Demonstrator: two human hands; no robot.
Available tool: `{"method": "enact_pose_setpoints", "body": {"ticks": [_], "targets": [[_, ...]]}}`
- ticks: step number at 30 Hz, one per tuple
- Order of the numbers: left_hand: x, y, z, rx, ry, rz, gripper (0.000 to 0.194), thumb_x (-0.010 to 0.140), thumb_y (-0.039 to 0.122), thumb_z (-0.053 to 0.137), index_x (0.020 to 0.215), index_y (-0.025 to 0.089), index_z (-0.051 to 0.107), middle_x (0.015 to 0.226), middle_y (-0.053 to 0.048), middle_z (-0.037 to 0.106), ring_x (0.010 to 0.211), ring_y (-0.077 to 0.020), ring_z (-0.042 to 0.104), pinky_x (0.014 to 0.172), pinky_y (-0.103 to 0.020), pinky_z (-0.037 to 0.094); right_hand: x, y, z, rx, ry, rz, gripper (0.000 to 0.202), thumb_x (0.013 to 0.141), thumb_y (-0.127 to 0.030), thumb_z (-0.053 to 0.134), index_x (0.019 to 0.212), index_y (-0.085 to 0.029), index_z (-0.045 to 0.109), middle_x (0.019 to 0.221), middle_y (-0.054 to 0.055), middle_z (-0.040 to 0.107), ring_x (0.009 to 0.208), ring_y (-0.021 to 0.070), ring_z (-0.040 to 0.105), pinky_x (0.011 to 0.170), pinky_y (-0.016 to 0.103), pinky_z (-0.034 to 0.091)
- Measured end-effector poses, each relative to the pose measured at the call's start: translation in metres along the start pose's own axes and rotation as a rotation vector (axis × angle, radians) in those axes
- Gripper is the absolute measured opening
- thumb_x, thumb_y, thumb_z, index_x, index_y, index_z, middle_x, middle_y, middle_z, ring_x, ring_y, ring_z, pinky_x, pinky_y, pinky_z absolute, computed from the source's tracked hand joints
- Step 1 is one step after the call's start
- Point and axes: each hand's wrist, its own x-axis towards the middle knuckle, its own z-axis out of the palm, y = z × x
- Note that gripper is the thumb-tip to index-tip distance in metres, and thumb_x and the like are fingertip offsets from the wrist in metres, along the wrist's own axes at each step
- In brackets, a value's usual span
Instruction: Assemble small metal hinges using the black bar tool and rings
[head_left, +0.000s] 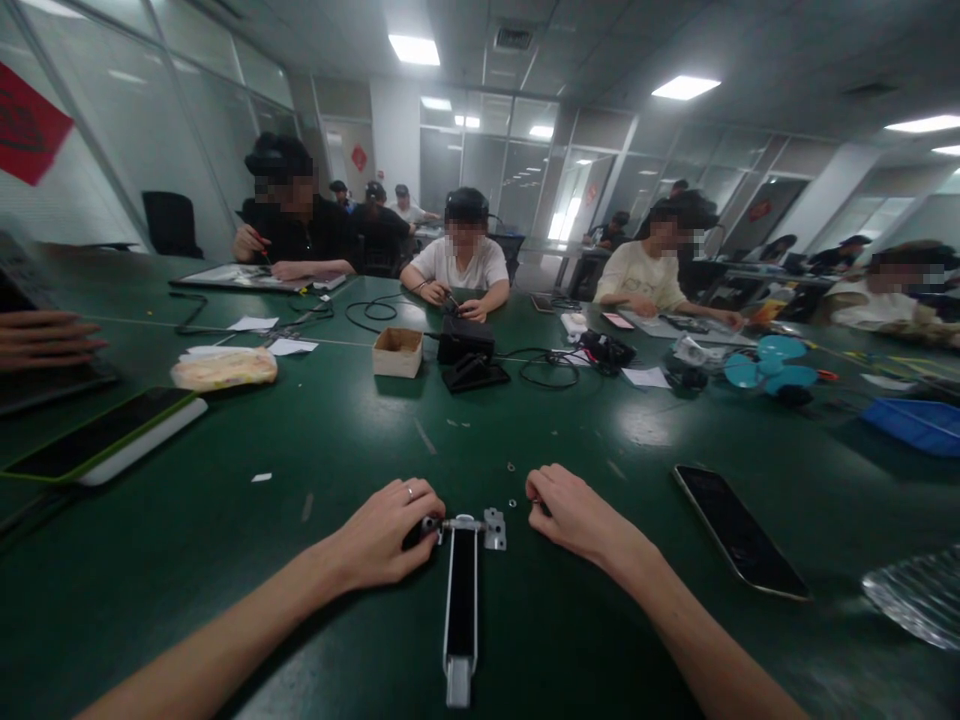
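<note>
A long metal part with a black middle (pixel 463 600) lies on the green table (pixel 360 430), its length pointing toward me. At its far end is a small silver plate with holes (pixel 495 530). My left hand (pixel 390 535) is closed on the left side of that end, around a small dark cylindrical piece (pixel 429 524). To the right, my right hand (pixel 574 510) rests near the table with its fingers curled; whatever is between the fingertips is too small to name. Two small rings or nuts, one a nut (pixel 512 503), lie between the hands.
A phone (pixel 739 530) lies right of my right hand, near a clear ridged plastic item (pixel 915 595). Farther off are a small box (pixel 397 353), a black device (pixel 465 342), cables and a blue fan blade (pixel 772 365). Several people sit across the table.
</note>
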Motion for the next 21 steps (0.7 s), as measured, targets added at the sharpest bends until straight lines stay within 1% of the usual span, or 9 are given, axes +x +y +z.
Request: {"method": "enact_pose_setpoints", "body": {"ticks": [4,9,14,17,21], "targets": [[0.0,0.0,0.0,0.006,-0.005,0.01,0.018,0.083,0.018,0.046,0.098,0.017,0.056,0.097,-0.007,0.058,0.084,-0.0195,0.053,0.075,-0.032,0.041,-0.002,0.0,-0.001,0.037,-0.008,-0.031,0.016,0.084,-0.017,0.048,0.096,-0.017,0.059,0.094,0.007,0.057,0.084,0.0192,0.054,0.072,0.033,0.045],[0.0,-0.001,0.001,0.02,0.005,0.018,0.018,0.083,0.018,0.047,0.098,0.017,0.056,0.096,-0.006,0.058,0.083,-0.0189,0.053,0.074,-0.031,0.041,-0.004,-0.002,-0.006,0.129,-0.001,-0.073,0.013,0.084,-0.018,0.049,0.089,-0.018,0.061,0.095,0.006,0.056,0.082,0.0166,0.055,0.074,0.032,0.046],[0.0,-0.002,0.003,0.022,0.026,0.022,0.016,0.084,0.018,0.047,0.096,0.018,0.057,0.094,-0.005,0.058,0.081,-0.0186,0.053,0.072,-0.03,0.04,-0.003,-0.016,-0.003,0.236,0.029,-0.195,0.009,0.083,-0.018,0.054,0.088,-0.018,0.062,0.089,0.003,0.06,0.081,0.015,0.056,0.074,0.029,0.046],[0.0,-0.003,0.004,0.018,0.035,0.014,0.013,0.085,0.019,0.047,0.094,0.019,0.057,0.092,-0.005,0.059,0.08,-0.0183,0.053,0.071,-0.03,0.038,-0.002,-0.026,0.002,0.265,0.052,-0.27,0.009,0.081,-0.014,0.057,0.087,-0.017,0.063,0.088,0.003,0.062,0.083,0.0145,0.056,0.075,0.027,0.046],[0.0,-0.004,0.006,0.022,0.038,0.019,0.012,0.086,0.018,0.046,0.091,0.019,0.056,0.09,-0.004,0.059,0.078,-0.0177,0.053,0.069,-0.029,0.037,-0.002,-0.033,0.006,0.272,0.077,-0.29,0.012,0.08,-0.012,0.059,0.089,-0.016,0.065,0.089,0.004,0.064,0.084,0.0151,0.057,0.075,0.027,0.047]]}}
